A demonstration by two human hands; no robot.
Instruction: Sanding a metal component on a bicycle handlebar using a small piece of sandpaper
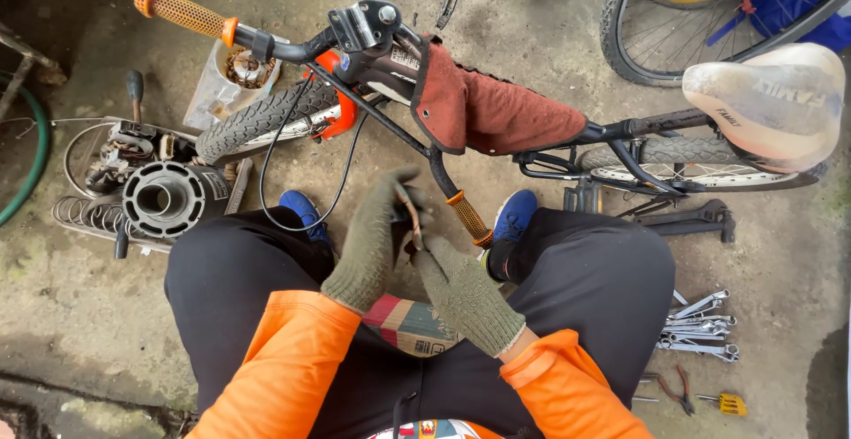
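A small bicycle (496, 111) stands across in front of me, with a padded red cover on its top tube and a worn white saddle (771, 102) at the right. My left hand (372, 244), in an olive knit glove, grips the near end of the handlebar. My right hand (461, 293), also gloved, touches the same spot just left of the orange hand grip (467, 217). Between the two hands is a thin brownish piece; what it is cannot be told. The other orange grip (182, 11) points to the upper left.
A pile of metal engine parts (155, 186) lies on the concrete at the left. Several wrenches (698, 324), pliers (675, 388) and a yellow-handled tool (729, 403) lie at the right. A cardboard box (412, 324) sits between my knees. Other bicycle wheels (709, 13) stand behind.
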